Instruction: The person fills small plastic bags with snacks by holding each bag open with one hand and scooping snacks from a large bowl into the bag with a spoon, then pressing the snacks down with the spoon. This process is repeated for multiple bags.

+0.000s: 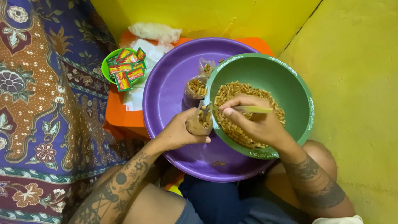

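At far left lies a patterned cloth (37, 103), then a small green bowl (106, 65) of red and green sachets (126, 68) on an orange surface (120, 118). The left hand (180, 132) grips a small clear bag (200, 120), partly filled with tan snack pieces, over the wide, smooth purple basin (166, 91). Two filled bags (195, 90) stand just behind it. The right hand (255, 122) pinches a pale spoon (251, 109), tip at the bag's mouth, above the green bowl (298, 87) heaped with snack pieces (236, 89). The bag's lower part is hidden by fingers; the crumpled plastic (154, 31) behind is blurred.
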